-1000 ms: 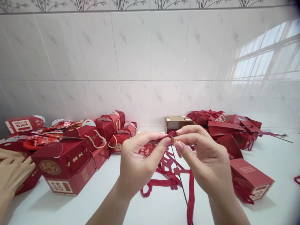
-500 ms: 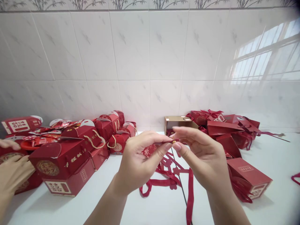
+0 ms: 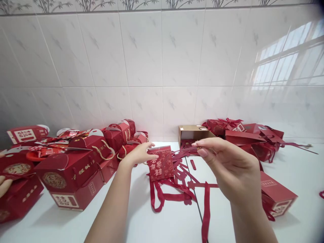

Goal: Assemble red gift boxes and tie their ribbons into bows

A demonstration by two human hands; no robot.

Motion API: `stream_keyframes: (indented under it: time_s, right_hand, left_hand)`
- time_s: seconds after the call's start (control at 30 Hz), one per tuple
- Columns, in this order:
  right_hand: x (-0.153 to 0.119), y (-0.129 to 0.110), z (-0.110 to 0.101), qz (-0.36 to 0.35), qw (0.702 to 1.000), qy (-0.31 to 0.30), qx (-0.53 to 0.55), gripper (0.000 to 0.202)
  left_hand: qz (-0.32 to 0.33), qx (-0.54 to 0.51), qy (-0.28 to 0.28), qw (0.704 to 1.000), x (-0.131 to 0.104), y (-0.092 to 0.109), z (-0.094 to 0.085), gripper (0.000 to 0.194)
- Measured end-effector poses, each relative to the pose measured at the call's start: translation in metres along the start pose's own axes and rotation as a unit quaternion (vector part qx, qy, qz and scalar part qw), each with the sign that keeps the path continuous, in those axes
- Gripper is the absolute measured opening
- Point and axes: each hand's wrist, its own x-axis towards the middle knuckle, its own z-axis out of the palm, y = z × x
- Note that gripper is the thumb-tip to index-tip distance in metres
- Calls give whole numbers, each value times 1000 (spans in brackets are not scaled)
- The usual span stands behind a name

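My left hand (image 3: 138, 154) is at the upper left corner of a small red box (image 3: 162, 165) with pale characters on its front. Its thumb lies across the front face, while the other fingers are partly hidden behind the box. My right hand (image 3: 227, 165) pinches a thin dark red strip (image 3: 186, 151) between thumb and forefinger, with a tiny gold-coloured bit at the fingertips. Beneath and beside the box lie a loop of red ribbon (image 3: 174, 196) and several flat red strips with flower-shaped ends (image 3: 191, 184).
Red gift boxes with rope handles (image 3: 73, 175) are grouped on the left, where another person's hand (image 3: 4, 185) touches one. An open cardboard box (image 3: 184, 132) stands by the tiled wall. More red boxes and ribbons (image 3: 253, 135) are piled at right.
My hands have parted. The left moved forward from the pinch to the small red box; the right drew slightly right, still pinching. At far left, the other person's hand and a red box shifted left.
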Motion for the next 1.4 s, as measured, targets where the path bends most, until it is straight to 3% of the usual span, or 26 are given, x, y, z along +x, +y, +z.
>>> stream_keyframes:
  time_s: [0.1,0.23,0.37,0.53,0.6,0.7,0.8,0.87,1.07,1.23,1.4]
  right_hand:
    - [0,-1,-1,-3,1000,-22,0,21]
    - [1,4,-1,11,999,-39,-4,19]
    - [4,22,3,33,998,-60,4,16]
    - [5,44,16,47,997,-53,-9,9]
    - [3,44,22,45,998,-41,19,11]
    - [-2,36,26,3,999,-10,46,19]
    - [-4,27,24,-59,998,0,32,24]
    - [-4,24,22,-88,996,2,16,25]
    - [-2,23,21,-116,993,10,-7,28]
    - [-4,27,21,-125,992,13,1,35]
    - [-6,30,18,-192,981,-13,12,42]
  left_hand:
    - [-1,-14,-9,1000,6,-13,10,17]
    - [-22,-47,7,999,11,-3,11,19]
    - [-32,-106,57,992,6,31,4,25]
    - [65,-294,146,942,-17,85,11,68]
    - [124,-321,183,921,-28,103,19,61]
    - [163,-335,207,905,-39,118,26,38]
    - [200,-316,219,901,-44,121,26,12]
    - [233,-307,228,894,-45,121,24,6]
    - [268,-337,189,883,-50,125,28,3]
    - [299,-246,255,886,-50,123,32,10]
    - [392,-209,290,848,-49,118,32,13]
